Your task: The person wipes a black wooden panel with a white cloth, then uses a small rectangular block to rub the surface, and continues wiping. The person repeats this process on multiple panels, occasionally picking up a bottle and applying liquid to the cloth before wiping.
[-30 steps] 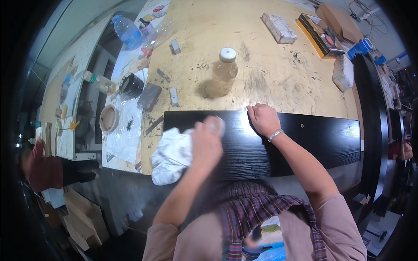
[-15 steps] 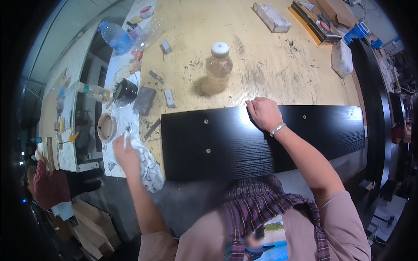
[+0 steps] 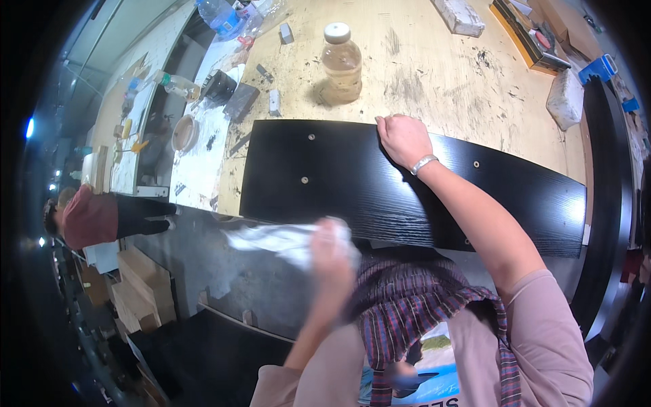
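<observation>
A black wood-grain board with several small metal-rimmed holes lies along the near edge of the workbench. At its far edge, my right hand is closed with the fingers curled over the rim. Blurred by motion, my left hand grips a white cloth just off the board's near edge, in front of my body. Beyond the board stands a bottle of cloudy yellowish liquid with a white cap.
On the left of the workbench are a round dish, a black tub and grey blocks. White-wrapped blocks and an open box lie at the far right. Another person stands at the left.
My left hand has swept the white cloth from beside the dish rightward to the board's near edge. My right hand still holds the board's far edge. The view has shifted.
</observation>
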Tool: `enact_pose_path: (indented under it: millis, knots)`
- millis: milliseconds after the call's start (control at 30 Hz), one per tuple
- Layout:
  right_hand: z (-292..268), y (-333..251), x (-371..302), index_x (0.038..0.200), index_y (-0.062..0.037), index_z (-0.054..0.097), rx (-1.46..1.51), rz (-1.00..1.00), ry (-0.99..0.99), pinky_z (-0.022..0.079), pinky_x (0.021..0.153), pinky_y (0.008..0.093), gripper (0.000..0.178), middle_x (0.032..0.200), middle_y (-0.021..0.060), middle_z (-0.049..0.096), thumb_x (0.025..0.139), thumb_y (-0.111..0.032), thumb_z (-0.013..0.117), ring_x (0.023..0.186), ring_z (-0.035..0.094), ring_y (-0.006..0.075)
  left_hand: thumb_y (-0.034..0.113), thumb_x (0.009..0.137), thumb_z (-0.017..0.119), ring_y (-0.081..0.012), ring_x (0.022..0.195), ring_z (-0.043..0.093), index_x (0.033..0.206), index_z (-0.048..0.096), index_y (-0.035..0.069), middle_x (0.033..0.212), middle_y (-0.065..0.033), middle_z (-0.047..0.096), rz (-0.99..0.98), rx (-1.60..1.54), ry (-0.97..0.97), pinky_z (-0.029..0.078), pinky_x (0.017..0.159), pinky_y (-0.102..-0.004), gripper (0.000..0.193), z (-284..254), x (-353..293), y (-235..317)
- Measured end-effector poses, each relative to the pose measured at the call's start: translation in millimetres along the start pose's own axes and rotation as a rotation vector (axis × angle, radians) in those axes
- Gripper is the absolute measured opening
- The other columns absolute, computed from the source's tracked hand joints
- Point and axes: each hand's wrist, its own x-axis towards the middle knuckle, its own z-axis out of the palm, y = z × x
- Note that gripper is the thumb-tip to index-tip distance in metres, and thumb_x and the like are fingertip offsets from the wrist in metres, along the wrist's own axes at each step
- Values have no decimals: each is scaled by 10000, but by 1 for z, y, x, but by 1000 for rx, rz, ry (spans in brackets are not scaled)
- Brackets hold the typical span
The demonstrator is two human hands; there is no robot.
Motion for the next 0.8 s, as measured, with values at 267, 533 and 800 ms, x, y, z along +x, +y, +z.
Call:
enact_pose_path:
  millis: [267,533,800]
  knots:
    - [-13,31,-33,890,-38,693,358,-193,329,514,866,451,188,930,135,653,934,-199,608,985,617,352,8,856,631,-328,1020,679,1172,664,-31,1115,-183,685,210,7,-319,542,908,-407,320,53,-55,79]
    - [-97,111,-157,1098,-14,665,237,-242,119,484,976,430,278,1162,151,624,852,-139,703,1119,573,342,-130,822,525,-328,1136,559,1242,601,-101,1228,-198,502,330,418,178,435,1041,-422,428,55,-31,26]
    - [-94,169,-101,1253,0,633,-73,-110,217,426,1070,452,461,1290,238,613,932,-330,648,1267,526,382,-108,854,529,-357,1109,581,1131,628,0,1185,-167,547,513,521,180,487,974,-455,314,22,-1,-6]
